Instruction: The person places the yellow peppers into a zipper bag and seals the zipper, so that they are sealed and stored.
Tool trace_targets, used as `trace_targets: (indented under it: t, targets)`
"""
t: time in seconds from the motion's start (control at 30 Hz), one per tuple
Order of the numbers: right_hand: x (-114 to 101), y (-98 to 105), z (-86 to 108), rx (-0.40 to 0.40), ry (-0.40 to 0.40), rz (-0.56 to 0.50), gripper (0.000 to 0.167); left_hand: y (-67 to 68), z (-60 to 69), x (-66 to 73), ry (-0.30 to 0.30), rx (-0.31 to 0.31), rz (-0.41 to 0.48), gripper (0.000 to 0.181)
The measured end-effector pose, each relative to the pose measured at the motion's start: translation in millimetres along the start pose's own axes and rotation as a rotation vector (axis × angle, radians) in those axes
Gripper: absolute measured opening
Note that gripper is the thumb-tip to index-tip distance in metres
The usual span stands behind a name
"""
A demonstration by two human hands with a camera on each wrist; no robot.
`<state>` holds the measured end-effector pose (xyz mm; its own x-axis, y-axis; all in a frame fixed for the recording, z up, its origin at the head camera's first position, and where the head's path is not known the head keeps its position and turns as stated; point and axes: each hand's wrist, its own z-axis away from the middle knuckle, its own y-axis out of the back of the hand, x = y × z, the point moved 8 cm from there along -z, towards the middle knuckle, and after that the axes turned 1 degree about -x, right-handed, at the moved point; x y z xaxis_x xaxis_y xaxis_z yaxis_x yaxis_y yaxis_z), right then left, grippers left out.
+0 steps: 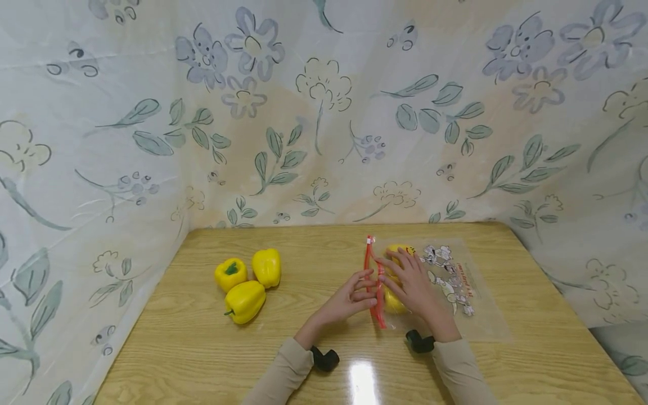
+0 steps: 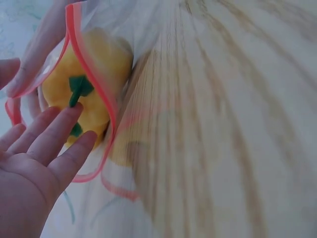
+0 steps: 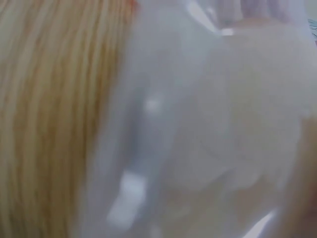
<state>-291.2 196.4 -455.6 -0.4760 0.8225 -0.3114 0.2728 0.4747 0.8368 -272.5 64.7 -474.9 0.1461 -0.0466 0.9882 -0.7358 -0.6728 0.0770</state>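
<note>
Bright solid yellow on the loose peppers (image 1: 245,302), with deep green at the stems (image 1: 232,269), and a softer, milkier yellow on the bagged peppers (image 2: 59,87), green-stemmed likewise. Colourless see-through plastic for the bag (image 1: 488,315), with a red strip (image 1: 381,295) along the opening, a white tab (image 1: 369,240) at one end, white-and-grey cartoon figures (image 1: 446,286) and red lettering (image 1: 469,281). Streaky honey-brown wood grain across the tabletop (image 1: 177,337), plain beige on the sleeves (image 1: 283,368), solid black on the wrist pieces (image 1: 325,360), and, over the cream-white cloth (image 1: 349,34), greyish-purple flowers (image 1: 253,44), grey-green leaves (image 1: 274,142) and patches of pale peach.
</note>
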Motion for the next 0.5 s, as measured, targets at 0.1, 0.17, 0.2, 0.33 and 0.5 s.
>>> trace_targets:
  t: [0.1, 0.17, 0.2, 0.33, 0.5]
  targets:
    - [0.7, -0.5, 0.3, -0.005, -0.002, -0.004, 0.041, 0.4, 0.2, -3.5, -0.009, 0.003, -0.015, 0.065]
    - [0.9, -0.9, 0.6, -0.007, -0.001, -0.009, 0.041, 1.0, -0.2, -9.3, -0.012, 0.003, -0.041, 0.063]
    - [1.0, -1.0, 0.7, -0.007, 0.0, -0.012, 0.041, 1.2, -0.5, -12.3, -0.011, 0.002, -0.059, 0.062]
    - [1.0, -1.4, 0.9, -0.008, 0.003, -0.014, 0.042, 1.8, -1.9, -20.5, -0.004, -0.001, -0.141, 0.06]
    - [-0.9, -1.1, 0.9, -0.003, 0.017, -0.007, 0.041, 2.7, -4.2, -20.1, -0.004, 0.016, -0.174, 0.059]
